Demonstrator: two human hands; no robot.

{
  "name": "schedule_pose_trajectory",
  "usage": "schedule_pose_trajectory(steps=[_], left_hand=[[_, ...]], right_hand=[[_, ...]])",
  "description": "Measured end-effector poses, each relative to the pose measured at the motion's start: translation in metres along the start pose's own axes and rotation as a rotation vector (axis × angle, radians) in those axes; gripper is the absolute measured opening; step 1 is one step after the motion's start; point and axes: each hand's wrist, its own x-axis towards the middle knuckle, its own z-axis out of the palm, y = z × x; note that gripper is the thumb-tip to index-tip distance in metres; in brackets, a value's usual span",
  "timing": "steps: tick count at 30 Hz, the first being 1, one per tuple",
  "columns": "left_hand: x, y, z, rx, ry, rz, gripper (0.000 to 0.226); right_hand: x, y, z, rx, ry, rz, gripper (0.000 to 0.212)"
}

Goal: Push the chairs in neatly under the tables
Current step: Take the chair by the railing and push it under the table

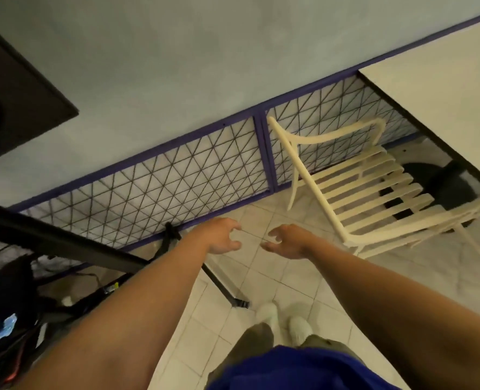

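Your L hand (222,235) & R hand (287,241), fingers loosely curled w/ nothing held, hover above the floor (289,280), near the white chair (373,192) at the bench (444,80) edge.

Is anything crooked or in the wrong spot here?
Yes. The cream slatted chair on the right isn't tucked in. It stands out on the tiled floor in front of the white table, with most of it showing past the table's edge, and it looks turned at an angle to that edge.

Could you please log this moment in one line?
left hand: open | right hand: open | cream chair: untouched, beside white table
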Motion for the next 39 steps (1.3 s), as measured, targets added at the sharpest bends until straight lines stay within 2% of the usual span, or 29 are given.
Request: schedule_pose_trajectory(steps=[6,13,17,23,27,30,34,39], left_hand=[[0.080,0.003,-0.049,0.178,-0.065,0.173,0.061],[0.148,0.021,-0.090,0.368,-0.113,0.379,0.060],[0.183,0.043,-0.115,0.385,-0.067,0.445,0.063],[0.225,0.085,-0.138,0.408,-0.019,0.519,0.066],[0.251,0.100,-0.146,0.474,0.025,0.568,0.069],[0.274,0.103,-0.147,0.555,-0.008,0.604,0.076],[0.322,0.109,-0.153,0.751,-0.101,0.690,0.077],[0.373,0.120,-0.164,0.888,-0.352,0.739,0.072]], right_hand=[[0.034,0.001,-0.014,0.128,0.110,0.177,0.067],[0.050,0.001,-0.021,0.301,0.192,0.298,0.068],[0.056,0.010,-0.041,0.357,0.270,0.320,0.067],[0.054,0.040,-0.077,0.337,0.494,0.342,0.061],[0.063,0.065,-0.083,0.354,0.466,0.381,0.062],[0.067,0.078,-0.078,0.382,0.365,0.478,0.065],[0.079,0.097,-0.062,0.438,0.228,0.598,0.064],[0.095,0.106,-0.051,0.504,0.191,0.781,0.040]])
